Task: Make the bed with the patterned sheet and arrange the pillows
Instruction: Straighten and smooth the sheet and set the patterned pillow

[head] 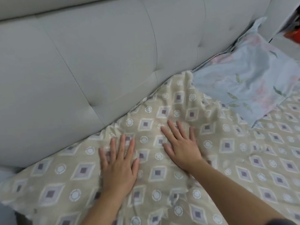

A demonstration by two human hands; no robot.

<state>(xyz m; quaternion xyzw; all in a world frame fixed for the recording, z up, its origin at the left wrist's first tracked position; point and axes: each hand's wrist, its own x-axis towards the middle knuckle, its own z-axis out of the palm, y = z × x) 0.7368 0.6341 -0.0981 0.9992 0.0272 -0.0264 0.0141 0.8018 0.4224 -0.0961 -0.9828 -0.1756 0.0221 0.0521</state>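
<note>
A beige pillow [65,179] with a diamond and circle pattern lies against the headboard, on a sheet [267,168] of the same pattern. My left hand [118,164] presses flat on it with straight, spread fingers. My right hand [180,143] lies flat beside it, a little farther up, fingers pointing toward the headboard. A light blue floral pillow [248,78] rests to the right, leaning on the headboard's corner.
The padded grey headboard [90,54] fills the upper left. At the far right, past the bed, stand a white furniture edge [282,17] and something red [292,34]. A dark gap shows at the bottom left corner.
</note>
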